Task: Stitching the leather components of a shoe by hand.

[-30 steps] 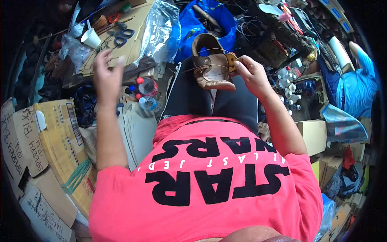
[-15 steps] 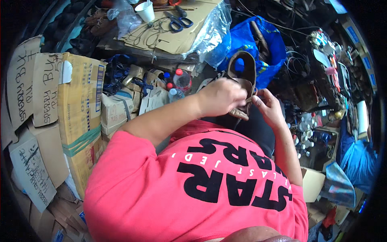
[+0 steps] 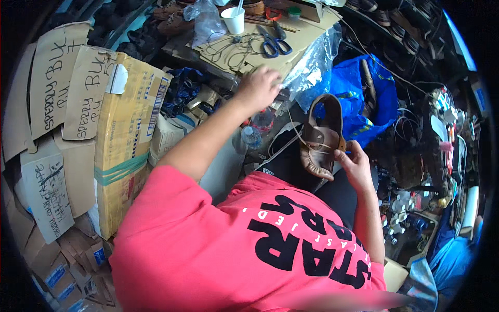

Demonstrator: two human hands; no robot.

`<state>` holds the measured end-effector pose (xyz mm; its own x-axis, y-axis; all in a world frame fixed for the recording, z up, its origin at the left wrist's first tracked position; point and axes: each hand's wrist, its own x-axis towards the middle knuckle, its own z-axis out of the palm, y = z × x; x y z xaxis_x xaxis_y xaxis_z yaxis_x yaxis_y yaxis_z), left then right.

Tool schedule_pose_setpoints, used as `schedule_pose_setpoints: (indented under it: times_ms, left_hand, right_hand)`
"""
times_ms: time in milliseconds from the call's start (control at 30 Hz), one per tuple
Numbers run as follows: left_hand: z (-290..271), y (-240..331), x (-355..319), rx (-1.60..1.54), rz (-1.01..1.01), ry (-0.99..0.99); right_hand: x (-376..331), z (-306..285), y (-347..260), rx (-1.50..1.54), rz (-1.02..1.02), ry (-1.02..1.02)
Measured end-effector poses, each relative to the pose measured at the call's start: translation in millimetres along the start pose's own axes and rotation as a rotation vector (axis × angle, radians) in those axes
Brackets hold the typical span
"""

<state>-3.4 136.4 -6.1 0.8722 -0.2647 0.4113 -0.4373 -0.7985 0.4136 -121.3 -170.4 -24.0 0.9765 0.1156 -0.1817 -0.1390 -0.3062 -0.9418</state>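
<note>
A brown leather shoe [image 3: 318,158] rests over my lap, its opening pointing away from me and its gathered toe nearest me. My right hand [image 3: 356,165] grips its right side, thumb on the upper. Pale thread [image 3: 296,127] crosses the front of the shoe and runs up and left from it. My left hand [image 3: 260,88] is raised at the near edge of the cardboard-topped table, fingers curled in and slightly blurred. The thread leads toward that hand; its end in the fingers is too fine to see.
On the cardboard-topped table [image 3: 306,39] lie blue-handled scissors [image 3: 276,48], tangled cord [image 3: 228,52] and a white cup [image 3: 234,21]. Plastic bottles [image 3: 251,137] stand below my left forearm. A blue bag [image 3: 382,88] sits beyond the shoe. Cardboard boxes [image 3: 130,135] fill the left side.
My left hand has moved from the shoe up and away to the table's edge, drawing the thread out. My right hand still holds the shoe. The whole view has shifted.
</note>
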Motion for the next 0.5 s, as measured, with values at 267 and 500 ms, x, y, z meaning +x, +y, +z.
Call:
schedule_pose_setpoints:
  times_ms: [267,500]
  left_hand:
    - [41.1,-45.2,86.8,0.530,-0.150,-0.056]
    - [43.2,-35.0,76.2,0.198,-0.037,0.149]
  right_hand:
    - [-5.7,-8.0,-34.9,-0.274,-0.021,0.068]
    - [9.7,-15.4,-22.5,-0.143,-0.096,0.217]
